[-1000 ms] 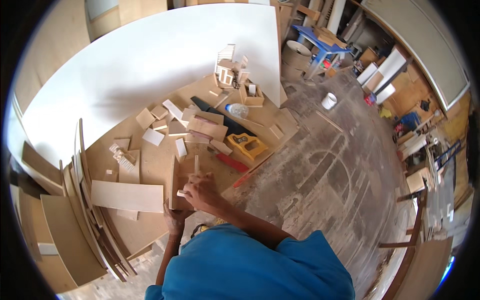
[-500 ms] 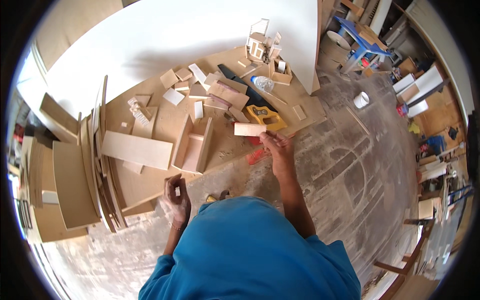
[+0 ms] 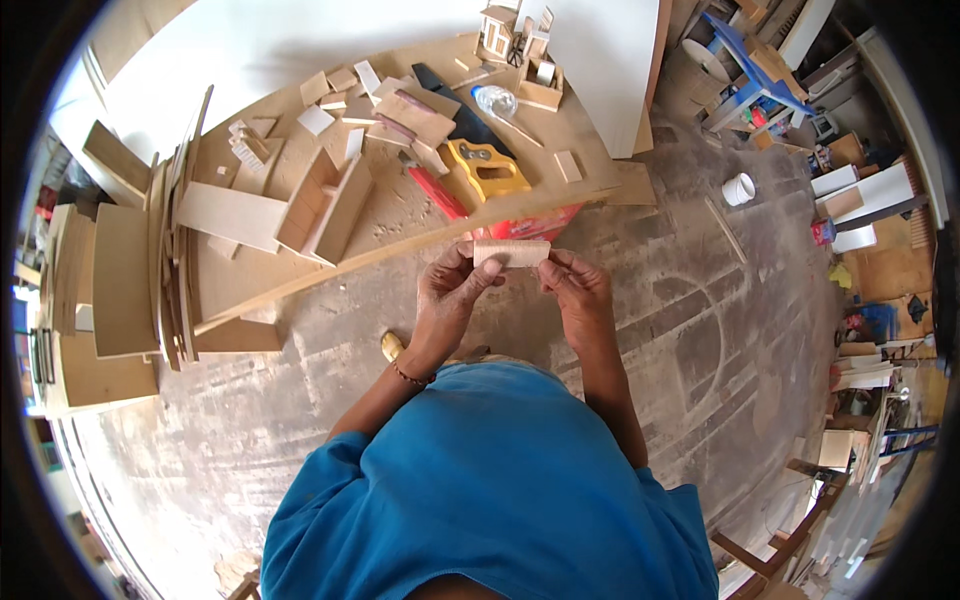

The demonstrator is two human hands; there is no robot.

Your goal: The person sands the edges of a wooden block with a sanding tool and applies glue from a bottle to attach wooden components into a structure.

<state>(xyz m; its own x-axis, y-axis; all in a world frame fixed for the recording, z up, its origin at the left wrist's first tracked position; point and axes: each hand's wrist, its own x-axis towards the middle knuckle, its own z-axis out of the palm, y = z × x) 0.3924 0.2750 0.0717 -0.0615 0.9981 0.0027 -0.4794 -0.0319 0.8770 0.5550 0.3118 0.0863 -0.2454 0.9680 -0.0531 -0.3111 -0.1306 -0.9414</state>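
Between my two hands, just off the front edge of the workbench (image 3: 290,275), I hold a small pale wood block (image 3: 512,254). My left hand (image 3: 452,290) pinches its left end with thumb and fingers. At the other end my right hand (image 3: 578,290) grips it the same way. On the bench beyond lie a handsaw with a yellow handle (image 3: 489,170) and a red-handled tool (image 3: 437,192). Left of these rests a small open wooden box frame (image 3: 322,208). A flat pale board (image 3: 230,214) lies beside that frame.
Wood offcuts (image 3: 415,115) and a clear plastic bottle (image 3: 495,101) lie farther back, near a little wooden house model (image 3: 497,32). Curved boards (image 3: 165,260) lean at the bench's left end. A white bucket (image 3: 738,189) stands on the floor to the right.
My left hand has come up and right to take the wood block's left end, which only my right hand held before. The block has moved nearer my body. The view has shifted.
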